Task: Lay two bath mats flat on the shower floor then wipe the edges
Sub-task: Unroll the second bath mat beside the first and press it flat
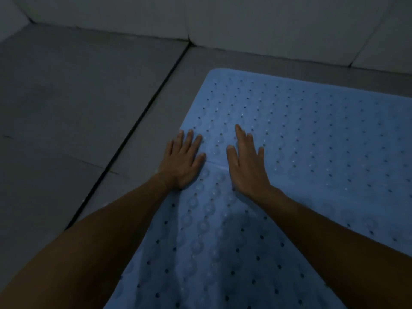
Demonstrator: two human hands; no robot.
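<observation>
On the grey shower floor (pixel 66 97), the laying is being finished, by the look of it: the near blue mat (pixel 211 241) and the far blue mat (pixel 312 130) are lying flat, meeting at a seam. The left hand (pixel 181 161) is being pressed flat at the mats' left edge, fingers straight, nothing gripped; the right hand (pixel 245 163) likewise, just beside it. Wiping is judged outstanding; no cloth is being shown. The wall (pixel 245 18) is bordering the far edge.

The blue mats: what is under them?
Both blue mats lie on the grey tiled floor, which shows bare beside them. The left hand and right hand press flat on top. The floor beneath is covered.
</observation>
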